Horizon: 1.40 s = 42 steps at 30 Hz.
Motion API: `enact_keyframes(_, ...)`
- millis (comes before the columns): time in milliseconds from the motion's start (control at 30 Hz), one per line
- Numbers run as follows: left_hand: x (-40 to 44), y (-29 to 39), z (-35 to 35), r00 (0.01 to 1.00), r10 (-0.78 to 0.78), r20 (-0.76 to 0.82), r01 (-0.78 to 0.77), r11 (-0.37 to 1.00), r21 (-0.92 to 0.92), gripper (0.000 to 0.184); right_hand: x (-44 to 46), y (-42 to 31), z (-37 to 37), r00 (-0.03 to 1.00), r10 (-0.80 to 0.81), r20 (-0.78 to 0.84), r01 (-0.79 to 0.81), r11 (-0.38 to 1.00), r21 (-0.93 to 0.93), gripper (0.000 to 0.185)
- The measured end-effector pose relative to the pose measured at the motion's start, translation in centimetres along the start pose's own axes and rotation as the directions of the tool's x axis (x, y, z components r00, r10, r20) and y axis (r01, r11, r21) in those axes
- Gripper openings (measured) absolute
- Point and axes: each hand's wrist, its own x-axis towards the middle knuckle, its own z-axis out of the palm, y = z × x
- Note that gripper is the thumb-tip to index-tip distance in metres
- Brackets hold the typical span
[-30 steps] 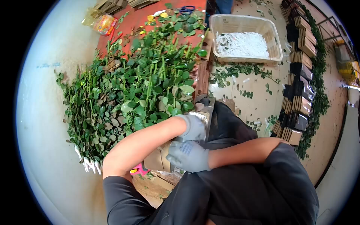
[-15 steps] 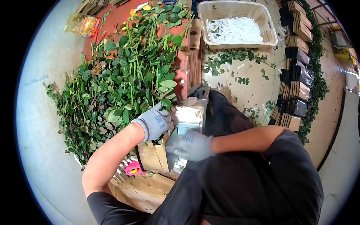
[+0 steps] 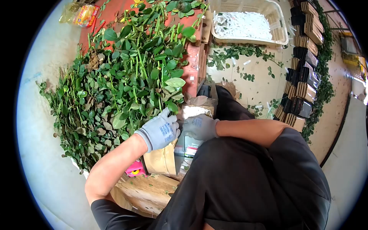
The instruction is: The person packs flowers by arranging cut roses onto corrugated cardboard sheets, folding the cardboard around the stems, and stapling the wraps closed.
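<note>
My left hand (image 3: 160, 131), in a grey work glove, is at the lower right edge of a big heap of leafy green stems (image 3: 134, 76). Its fingers are curled near a leaf; whatever they grip is hidden. Close beside it, my right hand (image 3: 200, 127), gloved too, has its fingers bent toward the left one, and their tips are out of sight. Under the hands stand a brown cardboard piece (image 3: 160, 160) and a grey box-like holder (image 3: 179, 153) with white labels (image 3: 191, 150) next to it.
A cream plastic basket (image 3: 281, 38) contains many white strips. Cut leaves (image 3: 245, 53) litter the tiled floor. Rows of cardboard-wrapped bundles (image 3: 306, 88) line the right side. On the red table (image 3: 191, 73), the heap spreads out; a yellow-red packet (image 3: 85, 16) lies far left. Something pink (image 3: 135, 168) sits below.
My right hand has moved up and slightly right from over the grey holder, up level with my left hand. The left hand stays near the leaves. The view has shifted a little.
</note>
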Motion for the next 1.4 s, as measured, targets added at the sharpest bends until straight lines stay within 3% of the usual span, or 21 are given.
enact_keyframes(167, -0.4, 0.6, 0.3, 0.998, -0.035, -0.055, 0.032, 0.998, -0.060, 0.016, 2.8, 1.3, -1.8, 0.998, -0.041, -0.050, 0.034, 0.990, -0.139, 0.025)
enact_keyframes(233, -0.4, 0.8, 0.9, 0.994, -0.072, -0.078, 0.063, 0.993, -0.104, 0.018, 3.9, 0.0, -3.6, 0.981, 0.047, 0.190, 0.017, 0.947, -0.322, 0.023)
enact_keyframes(267, -0.3, 1.5, 2.9, 0.968, -0.211, -0.137, 0.177, 0.959, -0.221, 0.021, 4.0, 0.1, -3.5, 0.988, -0.059, 0.142, 0.112, 0.909, -0.401, 0.021)
enact_keyframes(300, -0.1, 1.6, 3.8, 0.967, -0.214, -0.139, 0.180, 0.959, -0.221, 0.021, 4.4, 0.5, -2.9, 0.988, -0.060, 0.144, 0.114, 0.908, -0.404, 0.021)
enact_keyframes(367, 0.2, 2.0, 5.0, 0.928, -0.300, -0.221, 0.225, 0.923, -0.311, 0.022, 5.3, 2.0, -0.4, 0.994, 0.076, 0.074, -0.050, 0.952, -0.302, 0.018)
enact_keyframes(500, 0.4, 2.2, 5.3, 0.925, -0.294, -0.239, 0.211, 0.924, -0.319, 0.023, 5.4, 3.4, 2.4, 0.993, -0.067, -0.096, 0.039, 0.961, -0.275, 0.016)
enact_keyframes(567, 0.2, 1.8, 3.8, 0.942, -0.247, -0.226, 0.194, 0.953, -0.234, 0.024, 5.4, 2.5, 0.9, 0.984, 0.155, -0.090, -0.167, 0.976, -0.141, 0.015)
enact_keyframes(600, 0.0, 1.9, 3.0, 0.934, -0.258, -0.246, 0.209, 0.955, -0.210, 0.025, 5.9, 3.9, 2.3, 0.970, 0.041, -0.239, -0.081, 0.984, -0.161, 0.016)
enact_keyframes(700, 0.1, 1.9, 2.3, 0.925, -0.282, -0.256, 0.240, 0.953, -0.184, 0.026, 6.2, 6.1, 4.1, 0.942, -0.060, -0.331, -0.043, 0.955, -0.294, 0.018)
enact_keyframes(733, 0.1, 1.9, 2.0, 0.951, -0.203, -0.235, 0.181, 0.977, -0.112, 0.025, 6.8, 6.6, 4.6, 0.934, -0.028, -0.357, -0.055, 0.974, -0.220, 0.021)
enact_keyframes(833, -0.1, 2.4, 1.7, 0.946, -0.233, -0.228, 0.213, 0.971, -0.110, 0.024, 6.9, 6.2, 3.9, 0.930, 0.035, -0.365, -0.095, 0.984, -0.149, 0.022)
enact_keyframes(900, -0.3, 2.9, 0.7, 0.950, -0.217, -0.226, 0.210, 0.976, -0.056, 0.023, 6.8, 5.8, 3.3, 0.961, 0.116, -0.251, -0.155, 0.977, -0.143, 0.021)
enact_keyframes(1000, -1.2, 4.9, -1.6, 0.913, -0.341, -0.224, 0.327, 0.940, -0.098, 0.016, 6.6, 5.2, 4.1, 0.894, 0.192, -0.404, -0.174, 0.981, 0.081, 0.019)
enact_keyframes(1067, -2.0, 6.9, -3.0, 0.888, -0.392, -0.239, 0.383, 0.920, -0.087, 0.019, 5.6, 3.9, 2.8, 0.994, 0.097, 0.052, -0.069, 0.916, -0.396, 0.018)
enact_keyframes(1100, -2.5, 8.1, -3.1, 0.808, -0.487, -0.333, 0.454, 0.873, -0.176, 0.025, 5.9, 6.1, 5.1, 0.992, 0.049, -0.118, -0.081, 0.956, -0.282, 0.019)
enact_keyframes(1233, -4.9, 13.4, -4.3, 0.447, -0.777, -0.444, 0.589, 0.629, -0.508, 0.040, 3.3, 4.6, 0.9, 0.984, -0.166, 0.060, 0.176, 0.904, -0.389, 0.021)
enact_keyframes(1267, -5.5, 15.0, -3.4, 0.435, -0.776, -0.457, 0.598, 0.628, -0.499, 0.040, 2.4, 3.8, 0.6, 0.990, -0.128, -0.062, 0.137, 0.975, 0.175, 0.034)
enact_keyframes(1300, -6.1, 16.6, -1.7, 0.279, -0.855, -0.437, 0.658, 0.502, -0.561, 0.048, 2.1, 2.1, -0.8, 0.999, -0.052, 0.004, 0.042, 0.848, 0.528, 0.050)
enact_keyframes(1333, -6.3, 18.1, 0.0, 0.115, -0.906, -0.408, 0.692, 0.368, -0.621, 0.056, 1.7, 0.3, -2.2, 0.997, 0.025, 0.071, -0.071, 0.597, 0.799, 0.068)
enact_keyframes(1367, -6.3, 19.4, 1.7, 0.104, -0.899, -0.425, 0.695, 0.371, -0.615, 0.056, 2.7, -0.7, -1.1, 0.999, -0.008, -0.051, 0.049, 0.473, 0.879, 0.058)
enact_keyframes(1400, -6.0, 20.5, 3.4, -0.073, -0.941, -0.330, 0.683, 0.194, -0.705, 0.063, 3.3, -1.0, -1.3, 1.000, 0.023, -0.015, 0.002, 0.480, 0.877, 0.049)
